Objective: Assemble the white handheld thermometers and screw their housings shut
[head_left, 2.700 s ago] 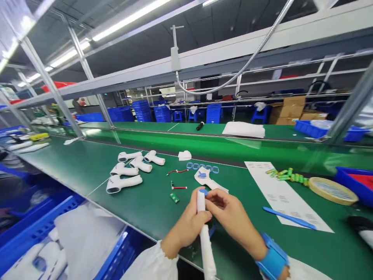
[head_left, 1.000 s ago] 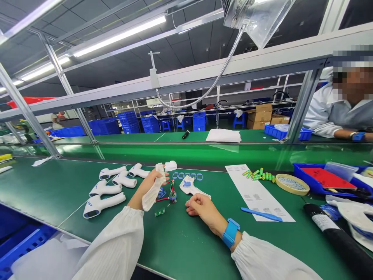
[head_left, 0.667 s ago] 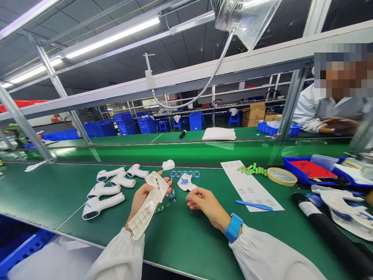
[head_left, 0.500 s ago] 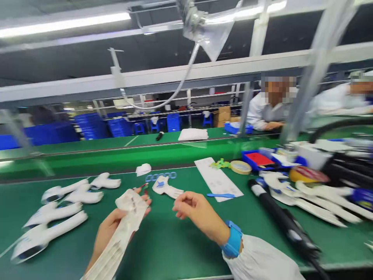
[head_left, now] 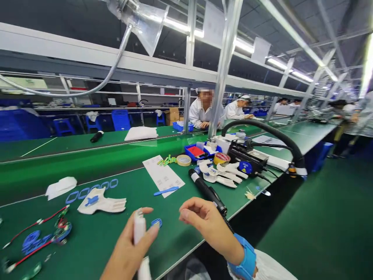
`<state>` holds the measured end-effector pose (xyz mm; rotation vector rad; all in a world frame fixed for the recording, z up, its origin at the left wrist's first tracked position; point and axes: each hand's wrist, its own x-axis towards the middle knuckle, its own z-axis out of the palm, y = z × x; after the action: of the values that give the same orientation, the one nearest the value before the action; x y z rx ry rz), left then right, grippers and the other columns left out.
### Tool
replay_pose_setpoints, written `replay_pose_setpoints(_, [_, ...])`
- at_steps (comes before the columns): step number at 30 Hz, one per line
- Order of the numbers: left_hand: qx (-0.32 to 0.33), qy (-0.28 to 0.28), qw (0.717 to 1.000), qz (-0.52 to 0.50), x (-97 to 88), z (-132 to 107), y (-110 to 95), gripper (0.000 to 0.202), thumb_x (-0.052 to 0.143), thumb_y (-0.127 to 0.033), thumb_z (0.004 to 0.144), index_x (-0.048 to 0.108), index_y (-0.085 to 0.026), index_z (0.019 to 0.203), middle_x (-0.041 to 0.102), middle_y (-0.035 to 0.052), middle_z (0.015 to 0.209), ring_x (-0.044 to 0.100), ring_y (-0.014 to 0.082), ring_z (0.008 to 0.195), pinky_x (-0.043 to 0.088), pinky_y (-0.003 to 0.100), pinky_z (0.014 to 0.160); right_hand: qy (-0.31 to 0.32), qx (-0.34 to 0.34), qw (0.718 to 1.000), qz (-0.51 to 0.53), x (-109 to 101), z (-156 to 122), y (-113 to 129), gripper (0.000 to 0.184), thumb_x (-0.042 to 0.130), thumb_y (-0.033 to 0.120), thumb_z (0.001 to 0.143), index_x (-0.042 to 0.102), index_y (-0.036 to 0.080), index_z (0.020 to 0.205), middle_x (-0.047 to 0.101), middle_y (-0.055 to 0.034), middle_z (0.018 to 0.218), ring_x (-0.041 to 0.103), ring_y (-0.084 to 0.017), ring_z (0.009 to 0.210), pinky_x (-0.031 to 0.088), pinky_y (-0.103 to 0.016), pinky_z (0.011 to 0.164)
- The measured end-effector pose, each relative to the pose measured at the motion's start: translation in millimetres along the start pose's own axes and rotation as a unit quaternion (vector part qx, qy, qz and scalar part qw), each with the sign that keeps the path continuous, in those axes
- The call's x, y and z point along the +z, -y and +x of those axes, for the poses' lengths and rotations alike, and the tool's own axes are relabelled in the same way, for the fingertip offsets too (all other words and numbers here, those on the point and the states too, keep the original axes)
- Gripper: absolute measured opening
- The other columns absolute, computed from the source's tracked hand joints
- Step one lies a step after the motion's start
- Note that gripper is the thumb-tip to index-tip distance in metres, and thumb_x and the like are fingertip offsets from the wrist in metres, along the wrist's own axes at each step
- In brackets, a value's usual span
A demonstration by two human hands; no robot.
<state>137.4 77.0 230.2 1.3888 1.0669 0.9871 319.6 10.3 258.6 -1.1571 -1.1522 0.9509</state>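
Observation:
My left hand [head_left: 128, 251] is closed round a white plastic shell half [head_left: 139, 233], held edge-on low in the middle. My right hand [head_left: 204, 223] hovers just right of it, fingers loosely curled with nothing visible in them, a blue band [head_left: 246, 262] on its wrist. A small blue ring [head_left: 156, 223] lies on the green mat between the two hands. Further left lies another white shell half [head_left: 100, 203] with a blue part on it, and a row of blue rings [head_left: 90, 190].
Red-wired circuit boards [head_left: 43, 237] lie at left. A black electric screwdriver [head_left: 207, 191] lies right of my hands, with a printed sheet [head_left: 163, 175], a blue stick [head_left: 166, 190], a tape roll [head_left: 183, 160], white shells [head_left: 224, 175] and a soldering station [head_left: 247, 159] beyond. People sit across the line.
My view has swung to the right, so the finished white units have left the picture. My left hand has turned the shell half edge-on and brought it lower; my right hand stays curled beside it.

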Motion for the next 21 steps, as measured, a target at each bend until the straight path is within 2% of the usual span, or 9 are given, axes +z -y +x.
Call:
replay_pose_setpoints(3, [0.031, 0.039, 0.993, 0.112, 2.8, -5.3, -12.8, 0.034, 0.069, -0.047, 0.066, 0.054, -0.019, 0.076, 0.044, -0.0065, 0.056, 0.039, 0.0102, 0.052, 0.03, 0.02, 0.048, -0.005, 0.006, 1.0, -0.001, -1.8, 0.0, -3.0, 0.021, 0.066, 0.038, 0.076, 0.064, 0.017, 0.077, 0.063, -0.0008, 0.07, 0.056, -0.013, 0.066, 0.045, -0.022, 0.064])
replay_pose_setpoints(5, [0.02, 0.069, 0.989, 0.127, -1.3, -4.2, -13.8, 0.037, 0.065, -0.05, 0.07, 0.046, -0.018, 0.067, 0.046, -0.0051, 0.059, 0.04, 0.0102, 0.055, 0.031, 0.02, 0.05, 0.01, 0.019, 1.0, -0.011, -0.6, -0.4, -7.3, 0.022, 0.065, 0.041, 0.077, 0.064, 0.019, 0.078, 0.063, -0.0013, 0.071, 0.056, -0.014, 0.068, 0.045, -0.023, 0.066])
replay_pose_setpoints(7, [-0.014, 0.091, 0.99, 0.103, -6.0, -1.9, -10.6, 0.04, 0.058, -0.055, 0.075, 0.044, -0.018, 0.068, 0.046, -0.0045, 0.06, 0.041, 0.01, 0.055, 0.031, 0.02, 0.049, 0.035, 0.03, 0.999, -0.026, 2.1, -1.1, -12.8, 0.023, 0.064, 0.043, 0.078, 0.064, 0.02, 0.079, 0.063, -0.0019, 0.072, 0.056, -0.015, 0.07, 0.045, -0.025, 0.068])
replay_pose_setpoints(10, [-0.04, 0.078, 0.995, 0.038, -8.5, -0.2, -6.6, 0.043, 0.051, -0.06, 0.078, 0.044, -0.018, 0.073, 0.042, -0.0054, 0.06, 0.039, 0.0088, 0.053, 0.031, 0.018, 0.046, 0.071, 0.034, 0.996, -0.035, 5.8, -4.6, -18.9, 0.023, 0.062, 0.043, 0.079, 0.064, 0.021, 0.077, 0.063, -0.0039, 0.08, 0.056, -0.018, 0.078, 0.045, -0.029, 0.073])
replay_pose_setpoints(13, [-0.034, 0.05, 0.998, -0.015, -5.3, -2.4, -8.1, 0.045, 0.051, -0.063, 0.078, 0.045, -0.018, 0.075, 0.039, -0.0061, 0.06, 0.035, 0.0075, 0.052, 0.032, 0.016, 0.045, 0.093, 0.033, 0.994, -0.043, 5.7, -12.8, -20.9, 0.021, 0.062, 0.041, 0.079, 0.064, 0.021, 0.075, 0.059, -0.0076, 0.105, 0.053, -0.023, 0.099, 0.039, -0.035, 0.089])
replay_pose_setpoints(15, [-0.028, 0.025, 0.998, -0.043, -2.4, -4.7, -8.8, 0.046, 0.054, -0.064, 0.075, 0.048, -0.019, 0.078, 0.041, -0.0059, 0.06, 0.037, 0.0079, 0.052, 0.034, 0.015, 0.045, 0.1, 0.032, 0.994, -0.021, 4.7, -20.4, -23.6, 0.022, 0.065, 0.041, 0.077, 0.065, 0.02, 0.074, 0.056, -0.0088, 0.114, 0.051, -0.024, 0.105, 0.037, -0.036, 0.093])
replay_pose_setpoints(16, [-0.027, 0.009, 0.998, -0.052, -1.3, -5.1, -7.9, 0.046, 0.055, -0.065, 0.074, 0.049, -0.02, 0.081, 0.043, -0.0057, 0.06, 0.038, 0.0085, 0.052, 0.036, 0.015, 0.044, 0.101, 0.035, 0.994, 0.005, 4.4, -23.9, -26.3, 0.024, 0.067, 0.043, 0.075, 0.065, 0.019, 0.073, 0.057, -0.0091, 0.11, 0.054, -0.023, 0.101, 0.04, -0.034, 0.088])
replay_pose_setpoints(18, [-0.047, -0.012, 0.997, -0.059, 0.5, -2.6, -3.3, 0.049, 0.059, -0.065, 0.07, 0.052, -0.022, 0.092, 0.049, -0.0043, 0.063, 0.044, 0.011, 0.053, 0.04, 0.017, 0.043, 0.097, 0.055, 0.991, 0.07, 3.1, -28.5, -34.1, 0.034, 0.071, 0.049, 0.069, 0.062, 0.017, 0.073, 0.06, -0.0077, 0.093, 0.06, -0.016, 0.077, 0.046, -0.027, 0.067])
replay_pose_setpoints(21, [-0.07, -0.026, 0.997, -0.036, 3.2, 8.1, 7.9, 0.064, 0.061, -0.07, 0.063, 0.052, -0.024, 0.107, 0.06, 0.0024, 0.085, 0.058, 0.0192, 0.069, 0.05, 0.021, 0.048, 0.069, 0.095, 0.985, 0.129, -7.2, -27.1, -42.9, 0.047, 0.071, 0.058, 0.064, 0.056, 0.015, 0.077, 0.058, -0.0013, 0.064, 0.052, -0.008, 0.046, 0.036, -0.018, 0.042])
